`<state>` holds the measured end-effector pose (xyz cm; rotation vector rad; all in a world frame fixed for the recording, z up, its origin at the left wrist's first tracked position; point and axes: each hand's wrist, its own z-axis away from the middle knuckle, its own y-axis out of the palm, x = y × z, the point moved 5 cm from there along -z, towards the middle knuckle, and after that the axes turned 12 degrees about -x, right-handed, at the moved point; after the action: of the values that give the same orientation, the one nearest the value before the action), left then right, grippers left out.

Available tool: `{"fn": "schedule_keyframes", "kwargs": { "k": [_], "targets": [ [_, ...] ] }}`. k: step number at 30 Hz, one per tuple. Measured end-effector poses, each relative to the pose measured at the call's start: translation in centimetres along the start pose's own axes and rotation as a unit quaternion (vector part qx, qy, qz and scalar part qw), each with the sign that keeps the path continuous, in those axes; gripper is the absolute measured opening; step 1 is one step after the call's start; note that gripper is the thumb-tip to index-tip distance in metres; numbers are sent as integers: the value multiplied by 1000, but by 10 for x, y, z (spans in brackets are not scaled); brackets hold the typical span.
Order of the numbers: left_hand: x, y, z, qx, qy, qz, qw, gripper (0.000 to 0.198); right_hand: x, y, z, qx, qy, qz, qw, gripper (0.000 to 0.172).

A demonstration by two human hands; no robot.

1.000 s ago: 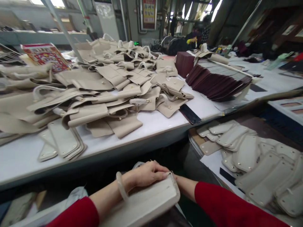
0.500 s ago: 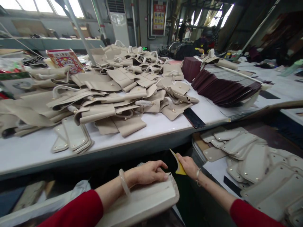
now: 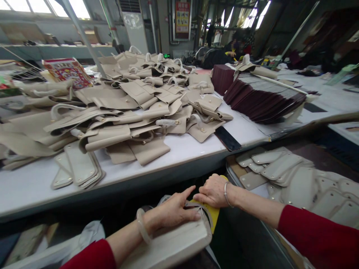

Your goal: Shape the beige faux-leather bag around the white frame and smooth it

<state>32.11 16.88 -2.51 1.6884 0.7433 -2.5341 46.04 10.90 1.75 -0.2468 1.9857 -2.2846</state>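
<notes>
My left hand [image 3: 175, 211] lies across the top of a pale, thick piece with a rounded corner [image 3: 179, 239], thumb and index finger spread apart. My right hand [image 3: 213, 192] is closed on a curved yellow sheet [image 3: 213, 216] with a grey inner side, which looks like sandpaper. That sheet bends round the rounded end of the pale piece, close to my left fingertips. Whether it touches the edge all along, I cannot tell. My right fingers are partly hidden behind the hand.
Beige bag pieces with wrapped handles [image 3: 146, 112] cover the table in a heap. Flat pale panels [image 3: 80, 166] lie at its front edge. A dark phone [image 3: 227, 139] and maroon sheets [image 3: 260, 99] are to the right. More riveted panels [image 3: 303, 179] fill a bin below.
My right hand has moved left, bringing the yellow sheet from beside the pale piece to round its end. My left thumb and index finger have spread. The view has shifted slightly.
</notes>
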Motion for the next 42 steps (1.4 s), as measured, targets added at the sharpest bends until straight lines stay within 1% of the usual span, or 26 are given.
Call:
{"fn": "schedule_keyframes", "kwargs": {
  "k": [5, 7, 12, 16, 21, 30, 36, 39, 42],
  "targets": [
    [-26, -2, 8, 34, 72, -6, 997, 43, 2, -2, 0, 9, -10, 20, 1000, 73],
    [-32, -3, 11, 34, 85, -20, 996, 36, 3, -2, 1, 9, -11, 26, 1000, 77],
    [-34, -4, 12, 20, 98, -79, 992, 37, 5, 0, 1, 15, -12, 28, 999, 81],
    [-34, -3, 12, 26, 96, -84, 991, 39, 8, 1, 3, 17, -3, 29, 999, 82],
    [-35, -2, 12, 31, 88, -83, 992, 38, 11, 5, 7, 21, 27, 29, 999, 81],
    [-36, 1, 9, 37, 116, -101, 988, 38, 14, 13, 18, 25, 87, 22, 996, 83],
    [-33, 1, 12, 39, 142, -117, 982, 35, 27, 18, 28, 22, 133, 18, 991, 73],
    [-29, 3, 13, 34, 129, -126, 983, 34, 35, 21, 32, 21, 161, 19, 987, 69],
    [-30, 2, 14, 26, 106, -123, 986, 34, 39, 22, 32, 19, 180, 25, 983, 69]
  ]
}}
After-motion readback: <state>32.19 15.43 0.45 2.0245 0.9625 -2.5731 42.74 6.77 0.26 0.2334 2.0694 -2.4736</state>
